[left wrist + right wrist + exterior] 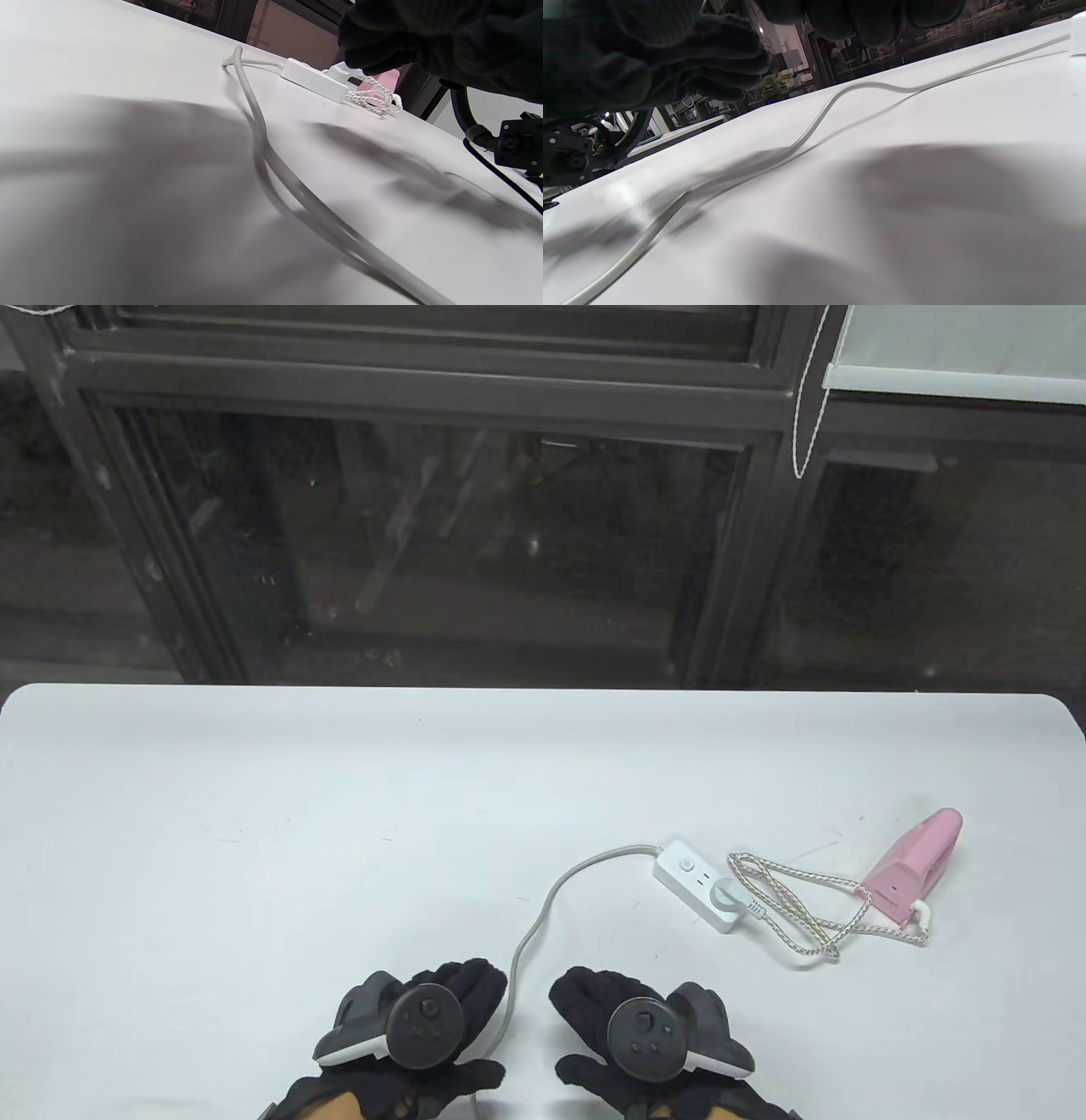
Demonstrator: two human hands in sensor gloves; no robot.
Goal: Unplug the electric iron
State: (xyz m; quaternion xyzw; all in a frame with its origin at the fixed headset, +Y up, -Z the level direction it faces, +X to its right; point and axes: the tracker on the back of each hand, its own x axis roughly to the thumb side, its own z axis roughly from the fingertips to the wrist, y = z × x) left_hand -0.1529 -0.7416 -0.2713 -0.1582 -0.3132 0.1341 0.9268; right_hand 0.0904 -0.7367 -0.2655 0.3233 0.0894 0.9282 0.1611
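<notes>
Table view: high above the near edge of the white worktop [254, 814], looking down and forward across it to dark glazed frames beyond. Left wrist view: low and close over the surface, facing along the grey cable [254, 123] toward the power strip [312, 79]. Right wrist view: equally low, tilted, skimming the same cable [814, 123], also shared with the overhead camera [543, 908].

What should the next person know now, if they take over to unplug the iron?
Left hand and right hand: both near the table's front edge, holding nothing.
Small pink electric iron: far right, lying on the white table.
Its round white plug sits in the white power strip; the braided cord loops between.
Done: nothing yet.
Left: steady the strip, pull the plug.
</notes>
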